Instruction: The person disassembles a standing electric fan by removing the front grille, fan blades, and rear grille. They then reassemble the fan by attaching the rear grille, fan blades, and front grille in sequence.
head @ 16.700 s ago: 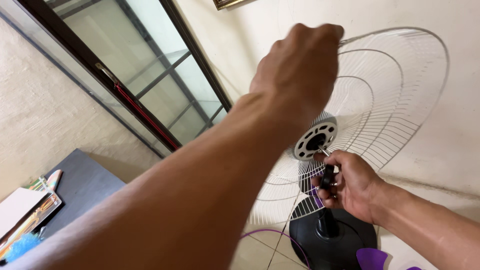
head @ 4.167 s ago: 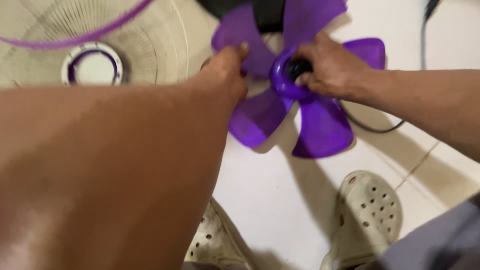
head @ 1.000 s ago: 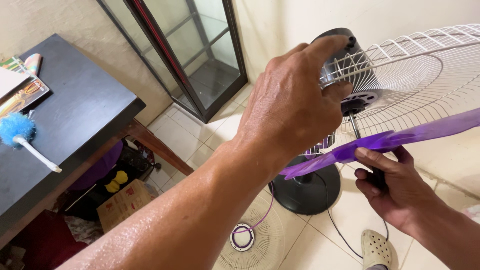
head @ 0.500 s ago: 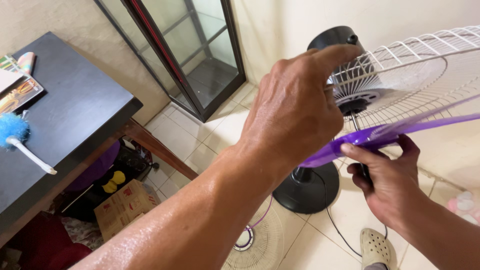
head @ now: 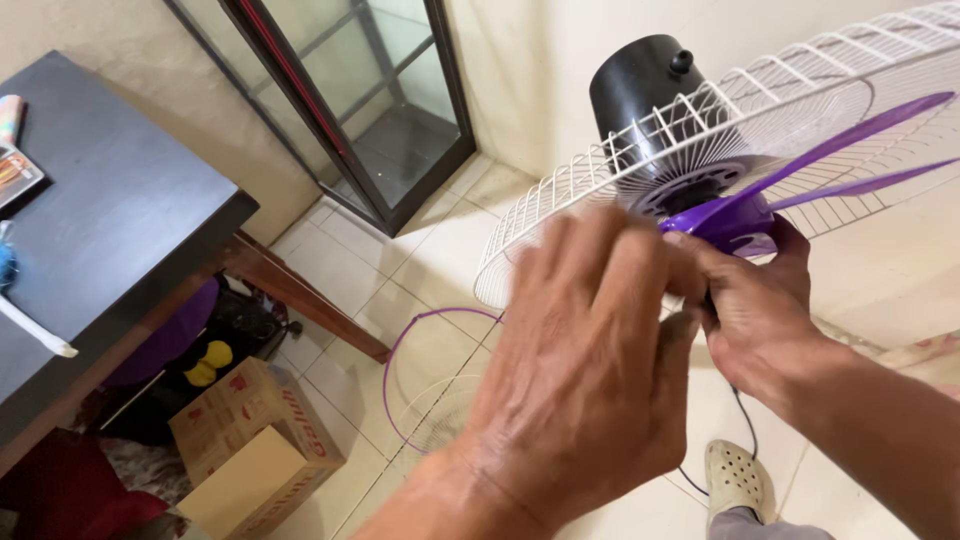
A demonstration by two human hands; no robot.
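Observation:
A purple fan blade sits against the white wire rear guard of a standing fan, in front of its black motor housing. My right hand grips the blade's purple hub from below. My left hand is blurred in the foreground, fingers spread, close to the hub and touching my right hand; whether it holds anything is hidden.
On the floor tiles lies the front guard with a purple rim. A dark table stands at left, cardboard boxes beneath it. A glass cabinet stands against the wall. A pale perforated clog shows at lower right.
The purple blade has risen onto the fan's centre against the rear guard. My left hand dropped from the guard's rim toward the hub. The view shifted left and down.

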